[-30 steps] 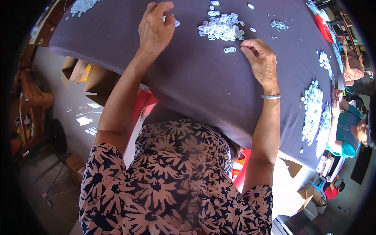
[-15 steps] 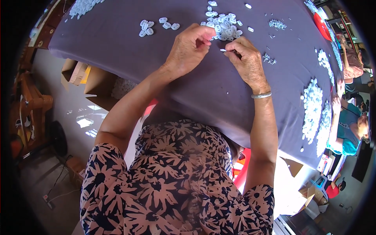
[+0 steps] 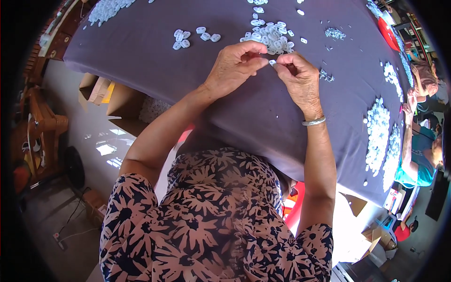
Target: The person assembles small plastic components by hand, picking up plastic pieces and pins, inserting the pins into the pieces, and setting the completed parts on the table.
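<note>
Between the thumb and fingers of my right hand (image 3: 300, 81) is a small white plastic piece (image 3: 272, 62), its face tilted up. My left hand (image 3: 231, 68) is closed in a pinch right beside that piece; whatever its fingertips hold is too small to make out. Just beyond both hands lies a heap of white oval two-holed plastic pieces (image 3: 275, 36). A few similar oval pieces (image 3: 181, 39) sit apart to the left. To the right of my right hand are small metal bits, perhaps screws or pins (image 3: 326, 75), with another little pile of metal bits (image 3: 335, 33) farther off.
A dark cloth covers the table (image 3: 244, 117). White pieces are heaped at the far left (image 3: 110, 10) and along the right side (image 3: 377, 136). Other people work at the right edge, one in a teal top (image 3: 416, 174). Open cardboard boxes (image 3: 124, 105) stand below the left edge.
My two hands have come together, the left fingertips now meeting the white piece in my right hand. The whole view has shifted slightly.
</note>
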`<state>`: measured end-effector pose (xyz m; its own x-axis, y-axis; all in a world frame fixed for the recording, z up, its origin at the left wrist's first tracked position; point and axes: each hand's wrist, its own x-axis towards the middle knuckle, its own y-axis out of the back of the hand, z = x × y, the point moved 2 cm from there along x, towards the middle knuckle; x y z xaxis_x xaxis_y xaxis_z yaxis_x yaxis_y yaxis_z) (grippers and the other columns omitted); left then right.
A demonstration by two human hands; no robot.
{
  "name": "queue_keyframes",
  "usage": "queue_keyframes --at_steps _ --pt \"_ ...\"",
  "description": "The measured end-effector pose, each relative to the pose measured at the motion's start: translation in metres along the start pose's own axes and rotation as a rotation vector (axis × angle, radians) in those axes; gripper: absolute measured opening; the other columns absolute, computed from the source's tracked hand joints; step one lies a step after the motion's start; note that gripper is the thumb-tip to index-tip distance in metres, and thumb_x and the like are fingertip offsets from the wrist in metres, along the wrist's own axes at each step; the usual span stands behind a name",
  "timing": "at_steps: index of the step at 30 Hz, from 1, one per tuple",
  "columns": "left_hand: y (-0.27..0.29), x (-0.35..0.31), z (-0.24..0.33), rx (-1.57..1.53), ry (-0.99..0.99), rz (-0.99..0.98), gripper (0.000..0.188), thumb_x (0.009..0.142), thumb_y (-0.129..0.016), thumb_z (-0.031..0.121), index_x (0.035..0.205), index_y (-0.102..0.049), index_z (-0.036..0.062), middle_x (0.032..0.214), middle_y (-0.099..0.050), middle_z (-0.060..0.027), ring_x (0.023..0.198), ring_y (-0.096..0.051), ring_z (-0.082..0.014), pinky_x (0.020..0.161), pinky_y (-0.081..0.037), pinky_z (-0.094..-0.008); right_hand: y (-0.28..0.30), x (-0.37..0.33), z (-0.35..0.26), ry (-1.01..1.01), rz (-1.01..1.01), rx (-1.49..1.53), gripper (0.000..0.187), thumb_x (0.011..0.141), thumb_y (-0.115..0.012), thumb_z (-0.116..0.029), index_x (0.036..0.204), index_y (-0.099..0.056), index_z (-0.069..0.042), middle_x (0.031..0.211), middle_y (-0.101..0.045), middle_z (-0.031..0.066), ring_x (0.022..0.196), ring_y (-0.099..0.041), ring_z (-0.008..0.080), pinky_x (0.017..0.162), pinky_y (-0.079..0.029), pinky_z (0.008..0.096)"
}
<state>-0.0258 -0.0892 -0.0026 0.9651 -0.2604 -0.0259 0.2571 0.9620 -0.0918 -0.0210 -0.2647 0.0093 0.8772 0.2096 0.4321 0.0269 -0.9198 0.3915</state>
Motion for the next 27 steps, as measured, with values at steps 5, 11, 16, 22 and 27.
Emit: queue_keyframes --at_steps 5,11,16,22,27 --pt "-0.007 0.002 -0.006 0.164 -0.405 0.032 0.019 0.082 -0.065 0.006 0.1 -0.062 0.0003 0.081 -0.062 -0.0033 0.069 -0.058 -0.0102 0.068 -0.05 -0.0228 -0.003 -0.001 -0.008 -0.204 -0.011 0.19 0.004 0.082 -0.063 0.0 0.08 -0.062 -0.003 0.071 -0.053 -0.008 0.061 -0.043 -0.0002 0.052 -0.036 0.0175" --pt "-0.006 0.0 -0.002 0.086 -0.217 -0.008 0.016 0.084 -0.063 0.007 0.098 -0.063 0.0011 0.081 -0.064 -0.0048 0.071 -0.061 -0.0104 0.066 -0.05 -0.0234 -0.006 -0.004 -0.003 -0.197 -0.061 0.207 0.004 0.083 -0.062 0.001 0.084 -0.061 -0.003 0.07 -0.052 -0.0079 0.06 -0.042 -0.0007 0.051 -0.034 0.0169" --pt "-0.005 -0.002 0.0 0.379 -0.369 0.012 0.013 0.085 -0.06 0.006 0.097 -0.061 0.0009 0.084 -0.063 -0.0064 0.072 -0.062 -0.014 0.066 -0.049 -0.0254 -0.003 -0.002 -0.013 -0.113 -0.083 -0.001 0.006 0.082 -0.063 0.002 0.086 -0.061 -0.002 0.073 -0.053 -0.006 0.063 -0.046 0.0001 0.055 -0.04 0.0176" --pt "-0.012 -0.006 0.006 0.733 -0.571 0.045 0.011 0.084 -0.06 0.006 0.094 -0.058 0.0025 0.084 -0.06 -0.0083 0.073 -0.06 -0.0228 0.063 -0.047 -0.032 0.002 -0.001 -0.009 0.052 -0.134 -0.14 0.009 0.081 -0.068 -0.003 0.087 -0.062 -0.002 0.074 -0.059 -0.0032 0.063 -0.049 0.0021 0.058 -0.043 0.0177" --pt "-0.012 -0.004 0.011 0.58 -0.571 0.036 0.009 0.082 -0.061 0.006 0.092 -0.06 0.0045 0.082 -0.059 -0.008 0.071 -0.06 -0.0244 0.06 -0.046 -0.0337 0.006 -0.001 -0.007 -0.426 -0.2 0.269 0.019 0.091 -0.059 -0.022 0.09 -0.062 -0.003 0.072 -0.058 -0.0001 0.058 -0.048 0.0042 0.044 -0.039 0.019"
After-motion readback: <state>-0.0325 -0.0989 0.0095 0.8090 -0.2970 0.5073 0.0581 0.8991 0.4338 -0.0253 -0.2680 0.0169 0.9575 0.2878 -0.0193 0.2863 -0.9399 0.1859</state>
